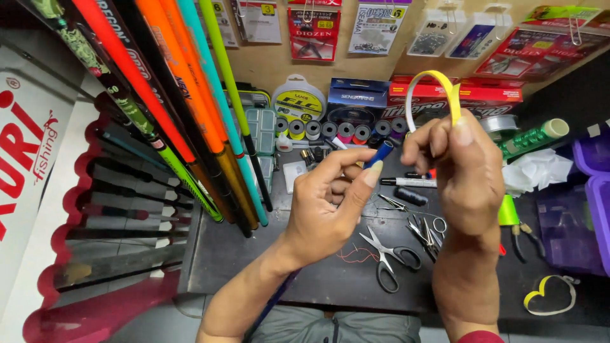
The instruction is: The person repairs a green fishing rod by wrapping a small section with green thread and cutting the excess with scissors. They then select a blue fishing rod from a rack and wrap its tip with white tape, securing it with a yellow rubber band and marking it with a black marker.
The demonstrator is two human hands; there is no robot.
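My left hand (333,203) grips the tip of a thin blue rod (380,154) between thumb and fingers; the rod's shaft runs down under my forearm toward my lap. My right hand (467,171) pinches a yellow and white strip of tape (437,86) that curls up in a loop above my fingers, just right of the rod tip. Both hands hover over a dark workbench (254,260).
Scissors (389,257), small pliers and forceps (427,232), a black marker (410,182) and red thread lie on the bench. Several coloured fishing rods (190,108) lean at left. Line spools (337,130), boxes and hanging tackle packets fill the back. Purple bins (588,209) stand right; a yellow tape loop (549,295) lies near the front edge.
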